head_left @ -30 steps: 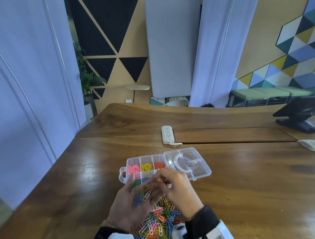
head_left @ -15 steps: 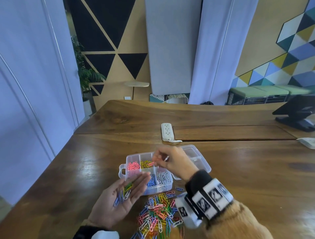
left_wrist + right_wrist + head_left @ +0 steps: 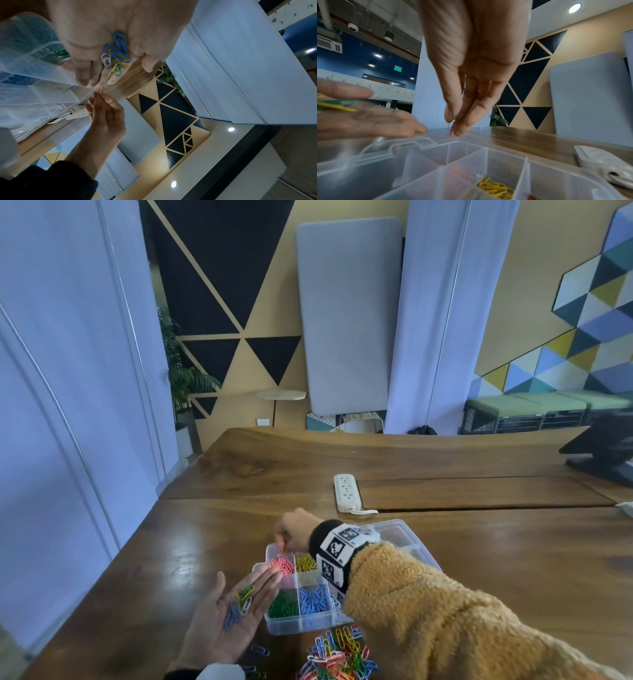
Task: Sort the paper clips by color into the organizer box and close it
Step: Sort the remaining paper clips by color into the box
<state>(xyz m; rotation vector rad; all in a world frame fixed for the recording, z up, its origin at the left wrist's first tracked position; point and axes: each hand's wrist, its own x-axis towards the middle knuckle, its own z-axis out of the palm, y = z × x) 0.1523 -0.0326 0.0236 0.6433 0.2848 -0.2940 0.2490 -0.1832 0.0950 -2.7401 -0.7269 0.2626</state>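
The left hand (image 3: 226, 618) is lying palm up with fingers straight, its grip open, carrying a few loose clips (image 3: 239, 604) in blue, white, yellow and green just beside the box (image 3: 298, 623). The box is sitting open on the worktop (image 3: 171, 542), its lid (image 3: 407, 537) folded back to the right; pink clips (image 3: 282, 565), yellow, green and blue ones are filling separate compartments. The right hand (image 3: 294, 530) is hanging fingers down above the pink compartment, its grip pinching 1 pink clip (image 3: 451, 133). A mixed pile (image 3: 337, 655) is lying on the worktop in front of the box. A power strip (image 3: 346, 492) is lying behind it.
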